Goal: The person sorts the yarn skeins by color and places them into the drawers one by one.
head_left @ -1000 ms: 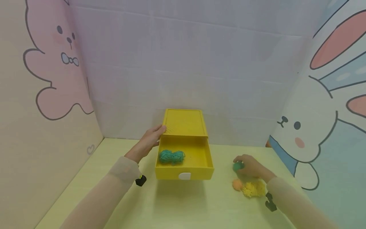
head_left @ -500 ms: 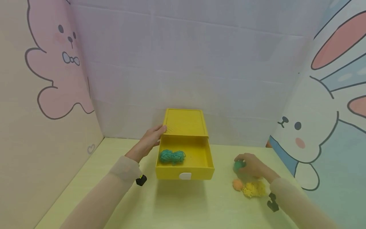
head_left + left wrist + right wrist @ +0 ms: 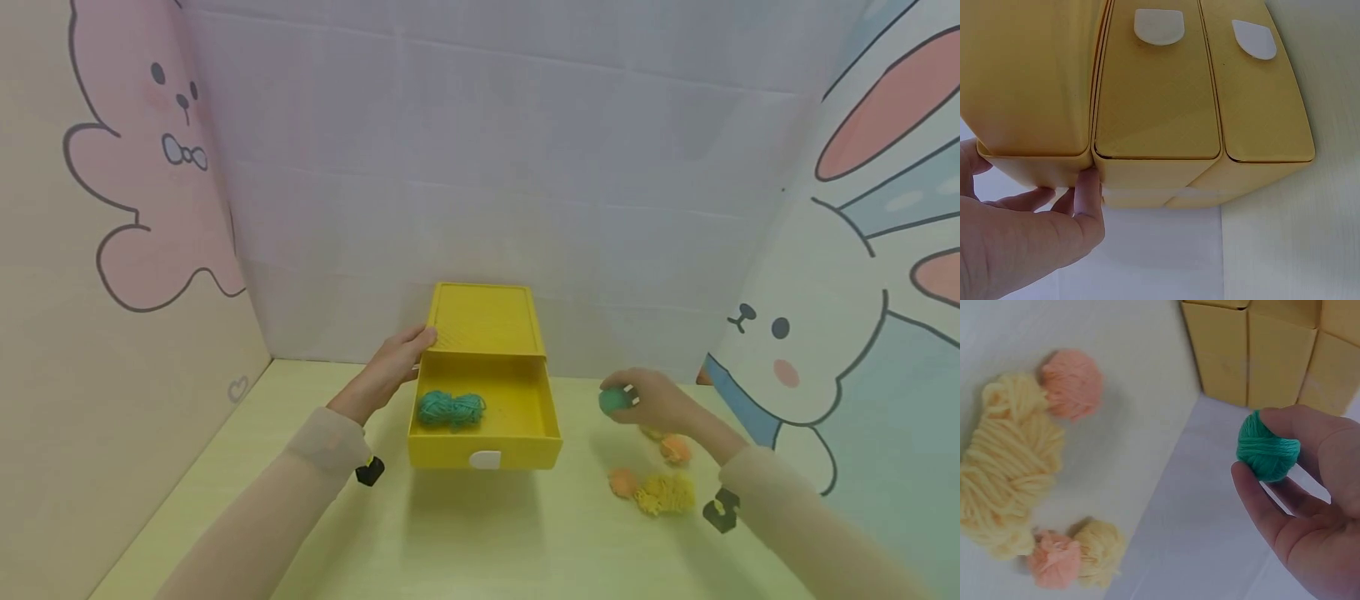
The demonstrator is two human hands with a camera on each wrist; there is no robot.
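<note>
A yellow drawer cabinet [image 3: 487, 321] stands at the back wall, its top drawer [image 3: 442, 454] pulled out. In that drawer's left side lies a teal yarn skein [image 3: 452, 409]. My left hand [image 3: 386, 371] rests on the cabinet's left side, thumb at the top edge; the left wrist view shows its fingertips against the side wall. To the right of the cabinet, my right hand [image 3: 656, 402] pinches a small green yarn ball [image 3: 1267, 450] between thumb and fingers, raised over the table.
Below my right hand lie a yellow yarn skein [image 3: 1013, 469], two peach yarn balls, one [image 3: 1072, 383] beside the skein and another [image 3: 1055, 559] next to a small yellow yarn ball [image 3: 1099, 552]. Two lower drawers with white tabs [image 3: 1159, 26] are closed. Cartoon-printed walls [image 3: 810, 350] flank the table.
My right hand has lifted the green yarn ball up and slightly left, uncovering the peach and yellow balls beneath. The left hand and the drawer stay where they were.
</note>
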